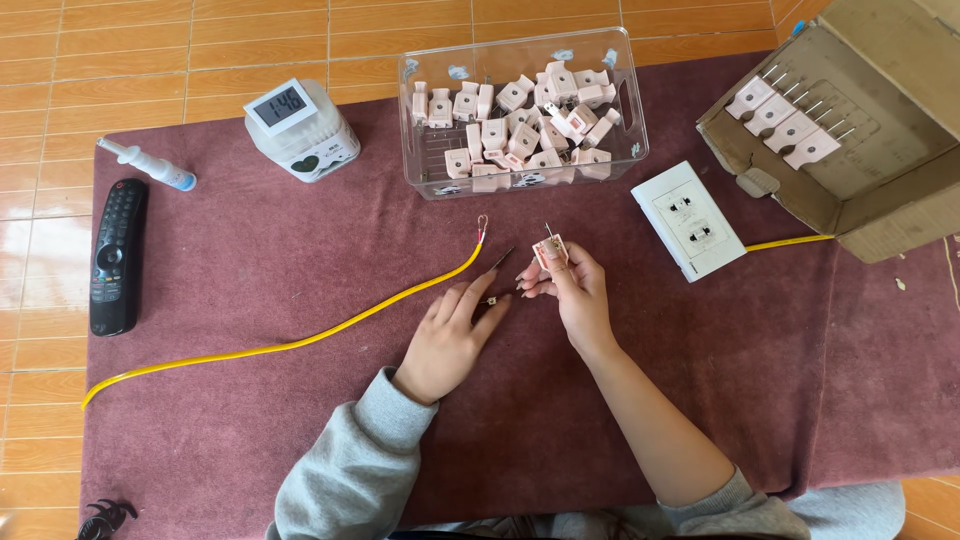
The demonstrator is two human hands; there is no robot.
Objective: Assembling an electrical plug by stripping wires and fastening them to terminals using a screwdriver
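While the right hand point(572, 290) pinches a small pink plug part point(551, 251) upright between thumb and fingertips, with thin metal prongs sticking up from its top, the left hand point(452, 335) lies flat on the maroon cloth point(250, 430) just to its left, fingers stretched out loosely and closed on nothing. Its long-nailed fingertips rest beside a tiny metal piece point(490, 300) on the cloth; whether they touch it cannot be told. Running away from the left hand toward the person's left is a yellow wire point(300, 345), its bare looped end lying just beyond the fingertips. Straight ahead of both hands stands a clear plastic bin point(620, 130) heaped with more pink plug parts. Beyond and to the right of the right hand lies a white wall socket plate point(690, 220), and further right an open cardboard box point(880, 200) holds a row of finished plugs, with a second yellow wire end point(790, 241) reaching toward it. Far off to the left of the left hand sit a black remote control point(117, 255), a small white spray bottle point(148, 165) and a white digital clock point(300, 128). Grey sleeves cover both forearms
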